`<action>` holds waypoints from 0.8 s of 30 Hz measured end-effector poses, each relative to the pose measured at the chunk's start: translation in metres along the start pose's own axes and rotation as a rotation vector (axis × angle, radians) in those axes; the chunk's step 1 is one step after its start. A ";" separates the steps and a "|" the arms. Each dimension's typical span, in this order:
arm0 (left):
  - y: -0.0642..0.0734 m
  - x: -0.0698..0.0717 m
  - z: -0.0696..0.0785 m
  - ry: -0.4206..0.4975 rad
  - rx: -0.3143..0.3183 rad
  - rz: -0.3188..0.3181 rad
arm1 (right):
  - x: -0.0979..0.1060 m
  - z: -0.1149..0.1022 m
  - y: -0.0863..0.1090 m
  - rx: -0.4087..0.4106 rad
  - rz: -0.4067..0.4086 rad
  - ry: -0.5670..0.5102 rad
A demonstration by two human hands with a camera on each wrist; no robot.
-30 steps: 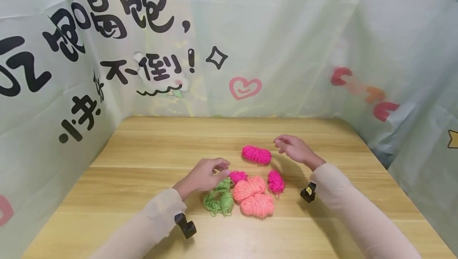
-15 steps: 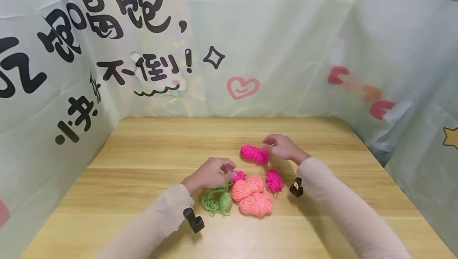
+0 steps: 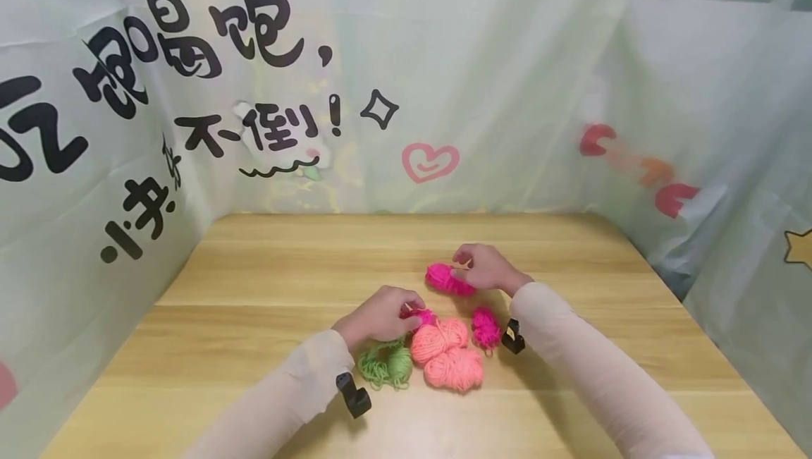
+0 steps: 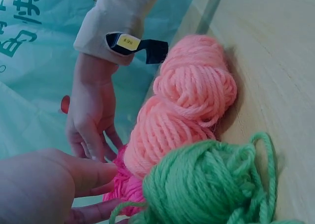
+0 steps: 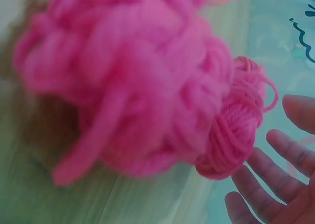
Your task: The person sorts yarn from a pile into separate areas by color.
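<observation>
My left hand (image 3: 383,312) is at a small magenta yarn ball (image 3: 423,318), thumb and fingers spread at its edge in the left wrist view. Part of that ball is hidden behind the hand. Over the right end of a longer magenta skein (image 3: 443,278), farther back, is my right hand (image 3: 487,268); its fingers are apart and loosely bent in the right wrist view. Two coral yarn balls (image 3: 454,370) lie together in front of the left hand's ball. Beside them on the left is a loosely wound green yarn ball (image 3: 398,363).
A third magenta yarn ball (image 3: 486,328) lies under the right forearm's side, near the black wrist camera (image 3: 514,336). All the yarn rests on a wooden table (image 3: 254,346). A printed curtain (image 3: 507,92) encloses its back and sides.
My right hand has moved left and come over the end of the long magenta skein. My left hand has moved right onto the small magenta ball. The yarn has stayed in place.
</observation>
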State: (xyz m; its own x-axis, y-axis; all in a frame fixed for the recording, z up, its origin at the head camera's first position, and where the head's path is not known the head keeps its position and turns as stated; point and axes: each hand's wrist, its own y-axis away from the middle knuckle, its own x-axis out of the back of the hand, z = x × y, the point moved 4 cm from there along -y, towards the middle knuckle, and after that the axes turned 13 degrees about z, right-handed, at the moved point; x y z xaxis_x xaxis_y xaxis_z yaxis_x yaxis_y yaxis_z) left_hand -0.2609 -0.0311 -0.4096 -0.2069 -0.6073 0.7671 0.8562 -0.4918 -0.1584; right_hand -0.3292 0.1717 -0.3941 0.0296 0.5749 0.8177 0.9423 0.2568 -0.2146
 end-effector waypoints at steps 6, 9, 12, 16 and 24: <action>-0.002 -0.001 0.000 0.001 0.012 -0.006 | -0.004 -0.005 -0.003 0.018 -0.008 0.038; -0.003 -0.002 0.001 0.008 0.023 -0.008 | -0.005 -0.007 -0.003 0.024 -0.012 0.049; -0.004 -0.003 0.001 0.006 0.028 -0.008 | -0.007 -0.009 -0.004 0.032 -0.021 0.077; -0.003 -0.002 0.002 -0.004 0.029 -0.015 | -0.014 -0.010 -0.005 0.032 -0.054 0.125; -0.001 -0.004 -0.001 -0.054 0.021 -0.043 | -0.025 -0.012 -0.002 -0.021 -0.108 0.209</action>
State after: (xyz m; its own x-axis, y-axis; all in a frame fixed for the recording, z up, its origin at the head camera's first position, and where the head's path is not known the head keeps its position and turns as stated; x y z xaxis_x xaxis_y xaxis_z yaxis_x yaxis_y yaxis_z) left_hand -0.2614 -0.0283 -0.4131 -0.2181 -0.5514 0.8052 0.8570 -0.5029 -0.1123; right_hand -0.3277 0.1471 -0.4078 -0.0055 0.3710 0.9286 0.9503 0.2909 -0.1106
